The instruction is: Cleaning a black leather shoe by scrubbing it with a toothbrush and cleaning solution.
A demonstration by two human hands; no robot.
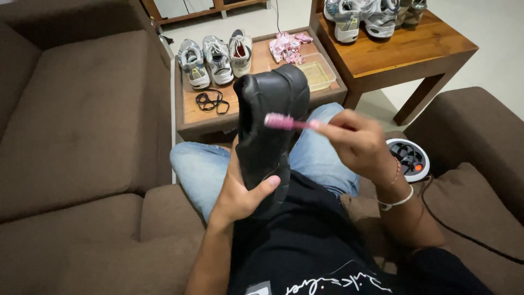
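My left hand (240, 192) grips a black shoe (267, 125) by its heel end, holding it upright over my lap with the toe pointing away. My right hand (357, 143) holds a pink toothbrush (286, 122), and its bristled head rests against the side of the shoe near the middle. I am seated on a brown sofa (82, 136), in blue jeans and a black shirt.
A low wooden table (191, 117) ahead carries three grey-and-white sneakers (216, 59), black laces (212, 101), a pink cloth (287, 46) and a clear plastic tub (316, 74). A taller wooden table (415, 46) holds more sneakers. A round white device (409, 158) with a cable lies on the sofa at my right.
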